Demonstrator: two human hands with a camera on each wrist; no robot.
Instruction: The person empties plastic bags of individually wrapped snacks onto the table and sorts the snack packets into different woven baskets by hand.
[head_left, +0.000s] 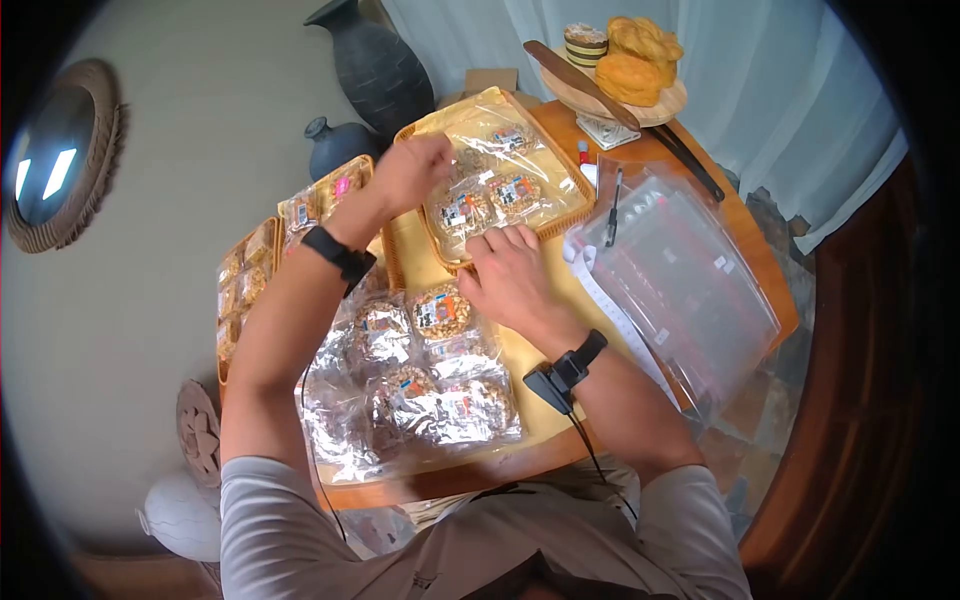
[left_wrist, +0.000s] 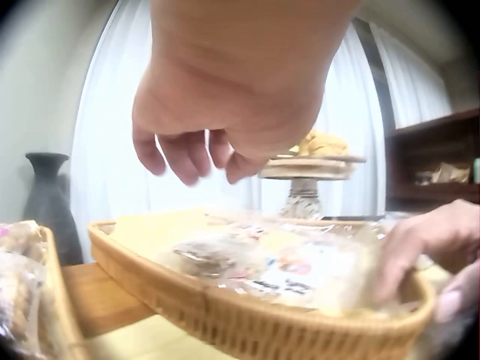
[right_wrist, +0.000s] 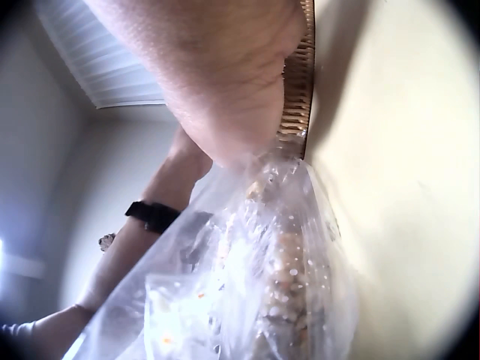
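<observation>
My left hand (head_left: 410, 172) is raised over the wicker basket (head_left: 432, 232), empty, its fingers (left_wrist: 184, 161) hanging loosely curled. Inside, on yellow lining, lie several clear-wrapped round nut clusters (head_left: 515, 190) with printed labels. At the basket's near corner my right hand (head_left: 512, 275) grips the rim, fingers inside and thumb outside, as the left wrist view also shows with the right hand (left_wrist: 431, 244). Just below this hand, clear-bagged nut clusters (head_left: 442, 310) lie in a shiny spread on the table; one plastic bag (right_wrist: 255, 277) fills the lower right wrist view.
Two more baskets of wrapped snacks (head_left: 248, 285) line the left edge. To the right lie flat plastic bags (head_left: 690, 280), a pen (head_left: 613, 215) and a white tape strip (head_left: 615, 310). Behind stand a bread stand (head_left: 560, 88) with a dark knife (head_left: 690, 165) and dark vases (head_left: 375, 70).
</observation>
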